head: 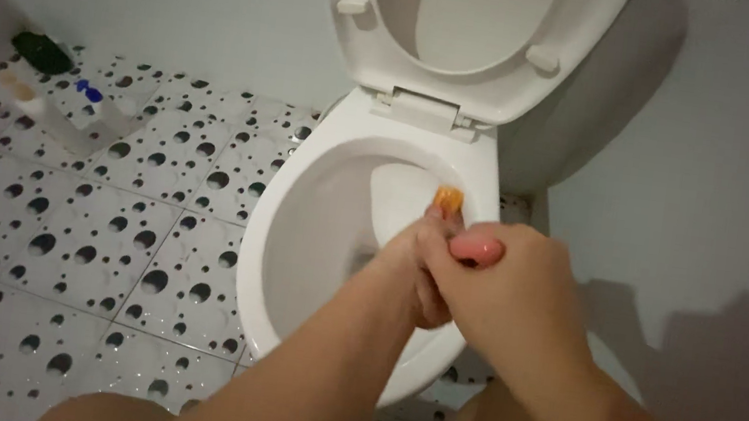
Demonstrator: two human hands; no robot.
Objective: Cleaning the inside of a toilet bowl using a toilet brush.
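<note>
White toilet bowl, centre: seat and lid raised upright against the grey wall. Both forearms reach in from the lower edge and meet over the bowl's right side. Left hand: extended into the bowl, fingers pressing a small orange scrubbing pad against the inner back wall. Right hand: closed around a pink handle-like object, touching the left hand; what kind of object it is cannot be told. Floor: white tiles patterned with black dots. Far left corner: a dark green item, a blue-capped white bottle and pale containers, well apart from the bowl.
</note>
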